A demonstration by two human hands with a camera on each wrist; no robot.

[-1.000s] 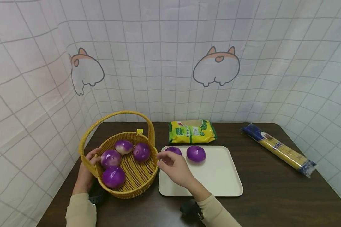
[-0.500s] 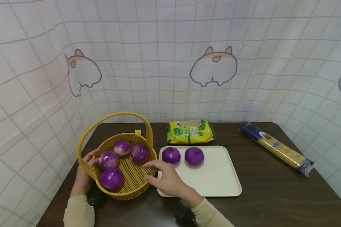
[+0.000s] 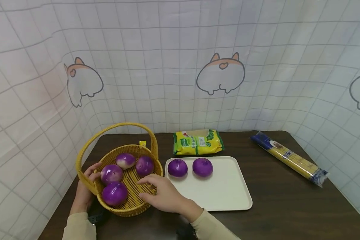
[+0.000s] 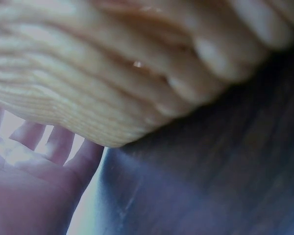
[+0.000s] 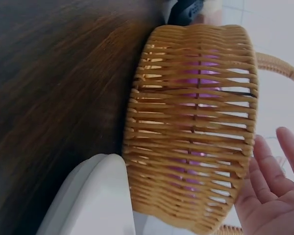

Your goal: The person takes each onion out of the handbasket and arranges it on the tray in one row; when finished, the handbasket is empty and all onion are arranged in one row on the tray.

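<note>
Several glossy purple onions point(image 3: 115, 193) lie in a yellow wicker basket point(image 3: 132, 211) with a tall arched handle. My left hand point(image 3: 84, 189) holds the basket by its left side, fingers at the rim beside the handle's base. In the left wrist view its fingers point(image 4: 60, 144) lie along the outer wall. My right hand point(image 3: 165, 196) hovers over the basket's right rim, thumb and fingers apart, with nothing between them. Two more onions point(image 3: 177, 168) sit side by side at the back left of a white tray point(image 3: 222, 190).
Behind the tray lies a yellow-green food packet point(image 3: 198, 142). A long blue and yellow pack of noodles point(image 3: 289, 158) lies slanted at the right of the dark wooden table point(image 3: 282, 206). A white checked cloth point(image 3: 180, 83) hangs around the back and sides.
My right hand has moved left from the tray's left edge to over the basket, uncovering the left onion on the tray. The left hand keeps its place on the basket. The head view has shifted slightly.
</note>
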